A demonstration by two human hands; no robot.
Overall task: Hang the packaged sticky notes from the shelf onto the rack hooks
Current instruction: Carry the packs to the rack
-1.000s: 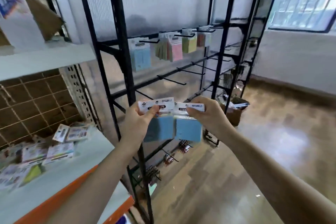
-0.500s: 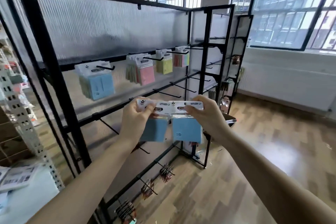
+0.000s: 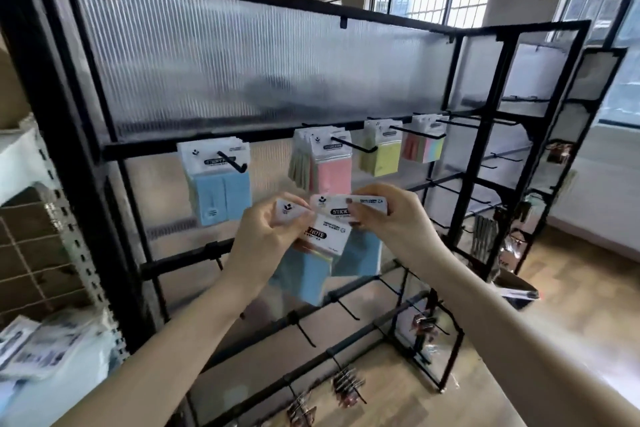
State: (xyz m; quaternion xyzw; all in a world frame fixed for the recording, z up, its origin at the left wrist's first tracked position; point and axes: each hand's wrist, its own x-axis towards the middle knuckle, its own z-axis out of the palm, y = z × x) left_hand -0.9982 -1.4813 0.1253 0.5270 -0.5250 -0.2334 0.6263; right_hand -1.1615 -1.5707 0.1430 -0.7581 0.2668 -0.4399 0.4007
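Note:
My left hand point(image 3: 266, 236) pinches the white header of a blue sticky note pack point(image 3: 301, 274), which hangs tilted below it. My right hand point(image 3: 388, 218) pinches the header of a second blue pack point(image 3: 360, 253) beside it; the two packs overlap. Both are held in front of the black rack point(image 3: 207, 256), just below its upper bar. On that bar's hooks hang blue packs point(image 3: 220, 184), pink packs point(image 3: 329, 170), yellow packs point(image 3: 381, 156) and multicolour packs point(image 3: 426, 146). The hook point(image 3: 232, 163) over the blue packs sticks out toward me.
Bare hooks point(image 3: 346, 310) line the lower bars, with small dark items point(image 3: 346, 385) on the bottom ones. The shelf at left holds more packs point(image 3: 38, 350). A cardboard box point(image 3: 516, 288) sits on the wooden floor behind the rack's right end.
I have come closer to the rack and the view has swung right and up. The two packs, held side by side before, now overlap, and the left one has tilted.

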